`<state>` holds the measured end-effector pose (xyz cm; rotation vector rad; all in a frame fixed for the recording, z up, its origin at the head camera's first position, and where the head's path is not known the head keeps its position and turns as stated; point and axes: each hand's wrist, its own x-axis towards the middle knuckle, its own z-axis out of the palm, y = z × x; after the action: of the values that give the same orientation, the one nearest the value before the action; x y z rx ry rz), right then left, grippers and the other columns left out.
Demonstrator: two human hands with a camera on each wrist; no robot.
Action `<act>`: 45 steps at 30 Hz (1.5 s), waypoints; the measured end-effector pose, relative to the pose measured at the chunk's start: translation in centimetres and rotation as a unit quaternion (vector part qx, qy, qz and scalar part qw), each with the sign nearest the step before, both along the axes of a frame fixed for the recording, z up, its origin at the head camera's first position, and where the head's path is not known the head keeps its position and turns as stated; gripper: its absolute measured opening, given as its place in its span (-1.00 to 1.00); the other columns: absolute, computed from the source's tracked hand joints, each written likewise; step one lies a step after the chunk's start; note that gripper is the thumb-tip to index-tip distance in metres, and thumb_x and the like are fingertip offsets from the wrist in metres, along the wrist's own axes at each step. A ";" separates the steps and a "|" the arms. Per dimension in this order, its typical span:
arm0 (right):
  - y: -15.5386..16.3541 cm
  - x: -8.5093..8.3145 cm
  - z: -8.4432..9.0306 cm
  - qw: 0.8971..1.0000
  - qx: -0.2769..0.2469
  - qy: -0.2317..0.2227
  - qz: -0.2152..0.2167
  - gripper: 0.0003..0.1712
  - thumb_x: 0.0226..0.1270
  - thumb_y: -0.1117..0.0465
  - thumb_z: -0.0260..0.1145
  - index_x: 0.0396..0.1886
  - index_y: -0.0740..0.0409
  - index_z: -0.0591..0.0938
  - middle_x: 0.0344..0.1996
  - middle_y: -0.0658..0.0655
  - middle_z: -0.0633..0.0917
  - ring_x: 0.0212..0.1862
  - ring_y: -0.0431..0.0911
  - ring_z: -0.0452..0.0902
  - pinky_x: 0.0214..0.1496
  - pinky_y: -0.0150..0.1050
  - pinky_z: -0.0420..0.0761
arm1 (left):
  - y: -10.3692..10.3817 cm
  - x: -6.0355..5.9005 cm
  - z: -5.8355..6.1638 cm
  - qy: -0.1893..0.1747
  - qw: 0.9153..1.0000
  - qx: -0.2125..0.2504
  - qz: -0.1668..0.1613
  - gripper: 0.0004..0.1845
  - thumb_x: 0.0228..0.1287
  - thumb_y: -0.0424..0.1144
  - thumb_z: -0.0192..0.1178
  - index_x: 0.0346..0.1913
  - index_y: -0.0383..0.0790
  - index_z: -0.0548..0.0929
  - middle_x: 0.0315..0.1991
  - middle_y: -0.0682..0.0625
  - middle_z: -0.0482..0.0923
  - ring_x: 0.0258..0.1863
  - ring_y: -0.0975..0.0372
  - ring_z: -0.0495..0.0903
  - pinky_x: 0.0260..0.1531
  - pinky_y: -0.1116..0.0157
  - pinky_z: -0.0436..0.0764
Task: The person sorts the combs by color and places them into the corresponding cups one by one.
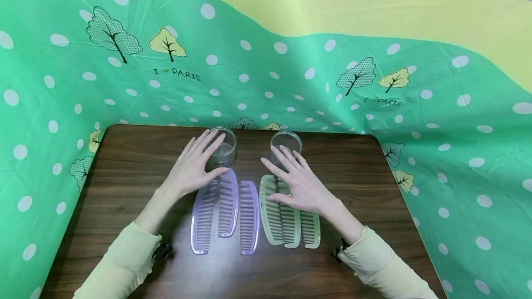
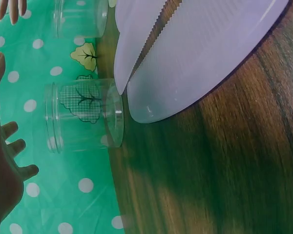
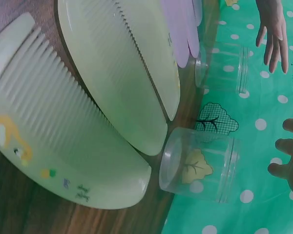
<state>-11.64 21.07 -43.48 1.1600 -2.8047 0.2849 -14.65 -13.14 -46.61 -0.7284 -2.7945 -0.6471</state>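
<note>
Left hand point(image 1: 194, 166) lies flat, fingers spread and holding nothing, over the top ends of the purple combs point(image 1: 226, 211), fingertips by the left clear jar point(image 1: 222, 147). Right hand point(image 1: 298, 183) is likewise flat and spread on the green combs point(image 1: 287, 213), near the right clear jar point(image 1: 286, 144). Best to pinch one comb by its spine and lift straight up. Both jars stand close to the table's far edge point(image 1: 174, 127); open wood lies either side.

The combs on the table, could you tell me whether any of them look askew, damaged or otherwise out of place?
Nothing looks damaged or spilled. Three purple combs lie side by side, as do three green combs, though each group overlaps a little. Two clear jars stand upright behind them. The left hand and right hand are open over the combs.
</note>
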 end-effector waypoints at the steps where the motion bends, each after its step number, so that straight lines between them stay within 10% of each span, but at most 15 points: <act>1: -0.1 0.0 -0.1 1.000 -0.003 -0.001 -0.001 0.19 0.18 -0.38 0.42 0.68 -0.32 0.02 0.71 0.05 -0.12 0.70 0.18 -0.13 0.64 0.27 0.00 | 0.0 -0.1 -0.1 -0.001 1.000 0.004 0.003 0.02 0.30 0.31 0.26 0.68 0.22 -0.06 0.68 -0.05 0.02 0.67 -0.04 0.00 0.59 -0.20 0.06; 21: -1.6 1.2 -1.8 0.997 -0.052 -0.046 -0.029 0.10 0.31 -0.38 0.32 0.69 -0.34 -0.02 0.71 0.03 -0.09 0.67 0.19 -0.01 0.56 0.32 0.23 | 0.2 -1.7 -2.3 -0.071 0.988 0.114 0.073 0.02 0.28 0.30 0.30 0.67 0.28 -0.03 0.71 0.04 -0.08 0.68 -0.04 -0.04 0.30 -0.48 0.28; 32: -2.8 2.4 -2.6 0.989 -0.076 -0.098 -0.075 0.09 0.33 -0.33 0.35 0.69 -0.37 -0.04 0.70 -0.04 -0.04 0.68 0.03 0.03 0.43 0.30 0.43 | 0.0 -2.7 -3.3 -0.194 0.936 0.274 0.103 0.12 0.24 0.22 0.38 0.67 0.28 -0.16 0.71 0.02 -0.14 0.68 -0.06 -0.07 0.51 -0.37 0.06; 45: -4.5 3.3 -3.2 0.974 -0.094 -0.148 -0.145 0.06 0.34 -0.43 0.26 0.66 -0.54 -0.12 0.69 -0.12 0.02 0.58 0.18 0.24 0.39 0.39 0.41 | -0.1 -3.6 -4.4 -0.234 0.920 0.294 0.111 0.19 0.19 0.20 0.44 0.67 0.28 -0.19 0.71 0.05 -0.17 0.69 -0.07 -0.10 0.53 -0.35 0.01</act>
<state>-8.36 16.62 -46.70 0.7067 -3.0601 0.7314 -18.21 -13.21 -50.99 -0.1419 -2.7392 -1.6895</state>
